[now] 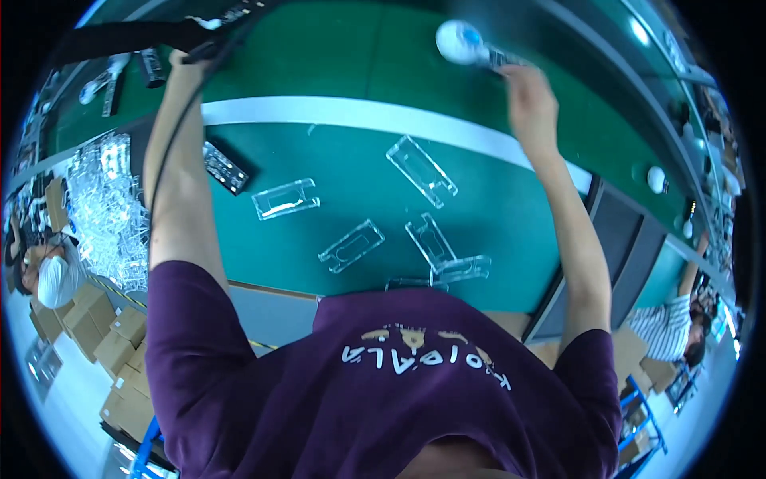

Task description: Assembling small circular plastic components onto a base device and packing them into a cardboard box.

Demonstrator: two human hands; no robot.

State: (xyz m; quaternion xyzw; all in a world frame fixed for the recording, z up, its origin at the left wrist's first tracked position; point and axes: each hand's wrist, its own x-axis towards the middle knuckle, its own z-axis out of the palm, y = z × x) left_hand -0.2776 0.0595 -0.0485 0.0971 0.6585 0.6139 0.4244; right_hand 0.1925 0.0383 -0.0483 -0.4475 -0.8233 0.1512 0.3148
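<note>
Over the green far surface, my right hand [533,100] pinches the dark end of a white round-headed device [460,43] with a blue spot on its head. The hand is slightly blurred. My left arm reaches to the far left, where my left hand [190,61] is mostly covered by a dark band and cable, so its fingers are hidden. Nearer me, clear plastic trays [421,170] lie scattered on the teal work surface [343,152]. Beside my left forearm rests a black strip with small shiny parts [225,168].
A heap of clear plastic pieces [108,203] lies left of my arm. A white rail [351,110] crosses between the near and far surfaces. Dark trays [618,219] stand at the right. Cardboard boxes [120,347] are stacked lower left. Other people sit at both sides.
</note>
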